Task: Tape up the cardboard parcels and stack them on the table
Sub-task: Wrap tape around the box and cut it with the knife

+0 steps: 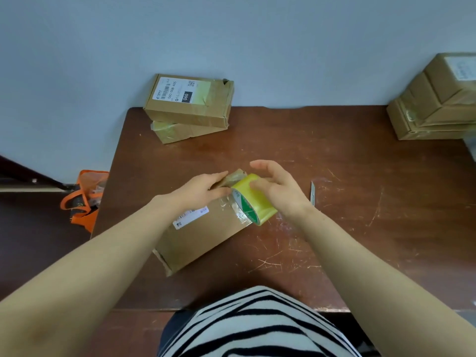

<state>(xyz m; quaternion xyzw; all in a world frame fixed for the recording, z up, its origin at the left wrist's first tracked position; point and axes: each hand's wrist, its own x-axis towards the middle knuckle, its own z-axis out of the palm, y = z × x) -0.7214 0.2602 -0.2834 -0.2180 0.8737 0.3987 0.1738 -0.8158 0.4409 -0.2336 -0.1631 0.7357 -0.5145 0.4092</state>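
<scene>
Head view: a cardboard parcel lies slantwise at the centre of the brown, scratched counter, its long axis running from 7 o'clock to 1 o'clock and a white label on its upper face. The left grip lies flat on the parcel's far end, fingers straight and close together, pressing the glossy taped flap there. A yellow tape roll stands on edge at the parcel's far right corner, and clear tape covers the cardboard just below it. The right grip curves over the roll from the 3 o'clock side, fingers bent across its outer band and thumb raised free. A slim blade lies on the counter just beside that wrist.

Two taped parcels are stacked at 11 o'clock against the wall. A taller pile of boxes sits at 2 o'clock. An orange bag rests on the floor at 9 o'clock.
</scene>
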